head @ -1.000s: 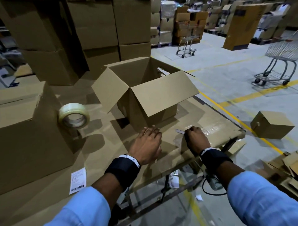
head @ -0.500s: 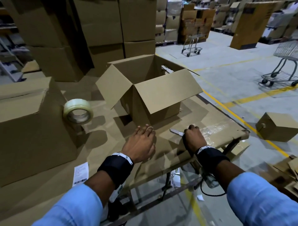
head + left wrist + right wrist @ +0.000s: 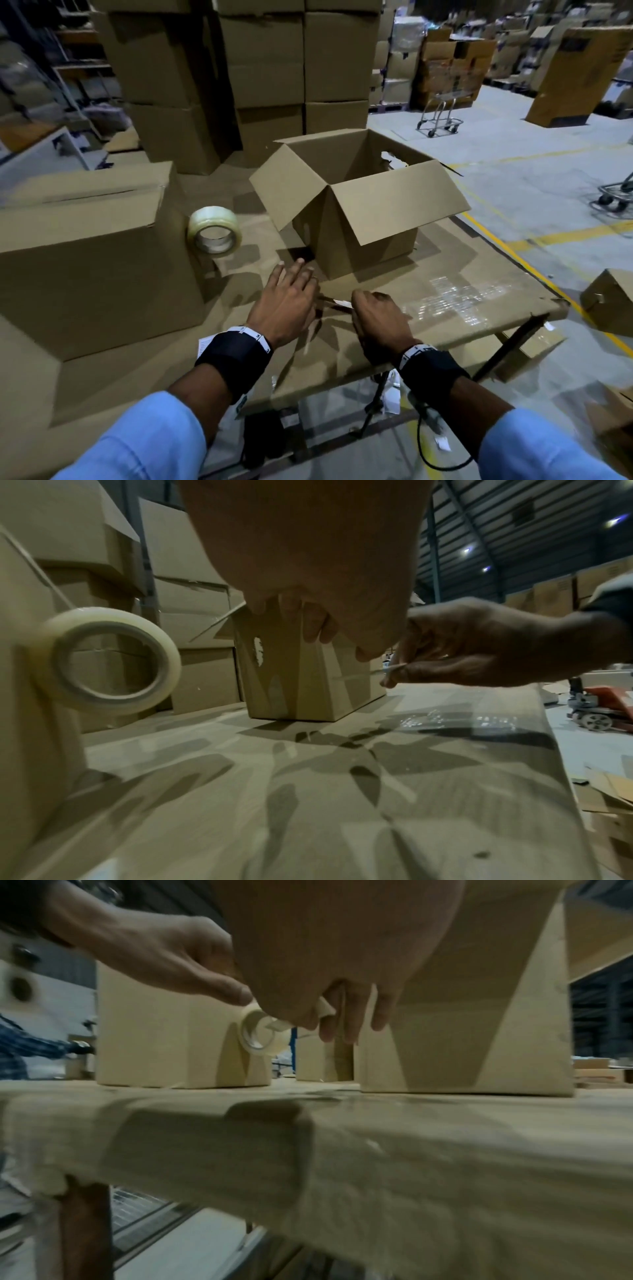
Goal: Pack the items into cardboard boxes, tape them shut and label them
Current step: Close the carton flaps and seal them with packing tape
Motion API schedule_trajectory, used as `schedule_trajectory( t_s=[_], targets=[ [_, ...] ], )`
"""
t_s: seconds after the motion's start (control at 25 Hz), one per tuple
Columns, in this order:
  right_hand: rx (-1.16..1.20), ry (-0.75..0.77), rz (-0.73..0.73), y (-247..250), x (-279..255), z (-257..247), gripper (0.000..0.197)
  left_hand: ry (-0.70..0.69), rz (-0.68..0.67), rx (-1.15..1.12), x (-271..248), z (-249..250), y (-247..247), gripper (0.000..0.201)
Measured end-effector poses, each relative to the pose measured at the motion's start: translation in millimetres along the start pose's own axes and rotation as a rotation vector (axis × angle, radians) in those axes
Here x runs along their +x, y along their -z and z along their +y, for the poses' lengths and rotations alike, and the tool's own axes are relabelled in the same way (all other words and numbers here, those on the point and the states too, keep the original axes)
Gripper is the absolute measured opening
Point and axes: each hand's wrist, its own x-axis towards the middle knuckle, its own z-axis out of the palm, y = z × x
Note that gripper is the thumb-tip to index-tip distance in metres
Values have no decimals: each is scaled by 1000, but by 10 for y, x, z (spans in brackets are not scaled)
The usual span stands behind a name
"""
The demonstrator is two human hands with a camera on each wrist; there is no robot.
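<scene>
An open cardboard box stands on the cardboard-covered table, flaps spread; its inside is hidden. A clear tape roll hangs against the side of a large closed box on the left. My left hand hovers flat over the table just in front of the open box's near corner, fingers straight, holding nothing. Beside it, my right hand pinches a thin pale strip that points toward the left hand. The left wrist view shows that pinch; the tape roll is at its left.
Tall stacks of cartons rise behind the table. On the floor to the right are a small box, yellow lines and wire trolleys. A barcode label peeks out by my left wrist. The table's right corner is near.
My left hand has reached a little forward toward the foot of the open box, fingers stretched. The right hand keeps its pinch on the strip. The view has shifted.
</scene>
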Motion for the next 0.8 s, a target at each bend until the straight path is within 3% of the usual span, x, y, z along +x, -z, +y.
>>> schedule_trajectory(
  t_s=[0.08,0.2,0.32,0.52,0.64,0.8],
  targets=[
    [43,153,168,28,48,-219,45,18,7,32,-107,-145,14,65],
    [97,371,450,43,181,-490,22,26,31,72,-249,-378,40,72],
    [180,444,566,129,318,-714,20,14,82,134,-386,-565,31,73],
    [308,481,559,342,509,-1149,10,60,231,196,-564,-888,25,59],
    [418,462,500,461,503,-1300,26,20,362,245,-597,-1086,96,54],
    [619,289,513,722,596,-1447,27,28,478,284,-612,-1241,351,49]
  ],
)
